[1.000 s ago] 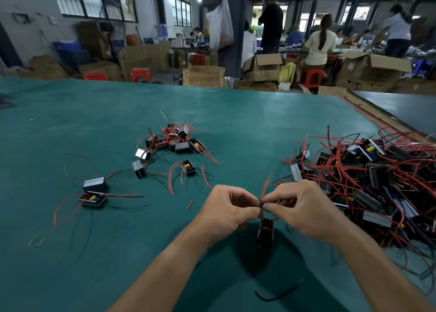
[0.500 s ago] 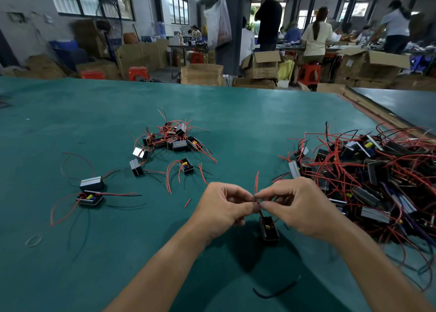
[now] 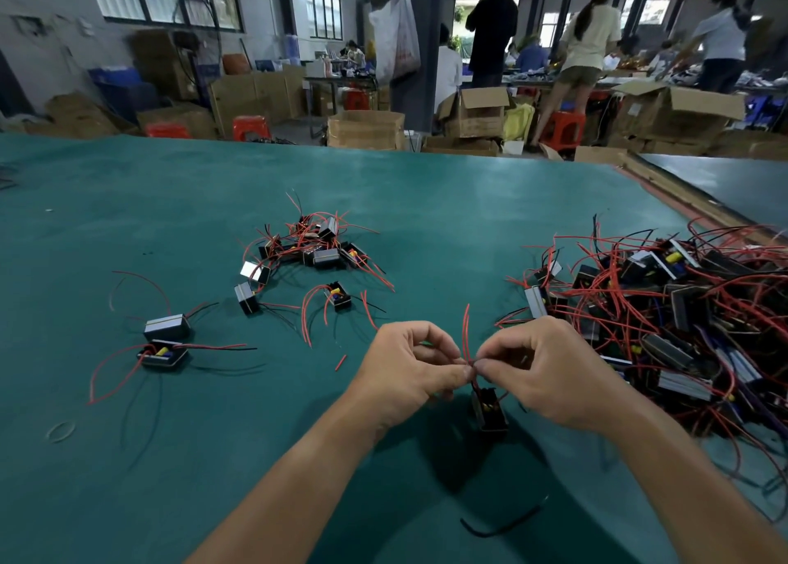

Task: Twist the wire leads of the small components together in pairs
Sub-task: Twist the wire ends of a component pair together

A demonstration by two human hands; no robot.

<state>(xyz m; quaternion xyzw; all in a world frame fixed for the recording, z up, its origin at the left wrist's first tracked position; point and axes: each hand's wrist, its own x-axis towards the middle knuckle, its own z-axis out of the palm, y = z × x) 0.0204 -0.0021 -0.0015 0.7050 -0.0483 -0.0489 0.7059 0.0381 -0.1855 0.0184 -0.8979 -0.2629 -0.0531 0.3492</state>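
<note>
Leads (image 3: 466,329) pinched between left hand (image 3: 409,369) and right hand (image 3: 543,371), component (image 3: 490,410) below

Surface (image 3: 179,205) before me: matt, smooth green. Casing (image 3: 167,327), frame left: glossy metallic face. Leads (image 3: 466,329), frame centre: smooth red plastic insulation.

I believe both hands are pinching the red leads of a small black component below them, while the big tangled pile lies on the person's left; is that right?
Not quite: the head view shows the big tangled pile on the person's right. The left hand and right hand do pinch the red leads of the small black component below them.
</note>
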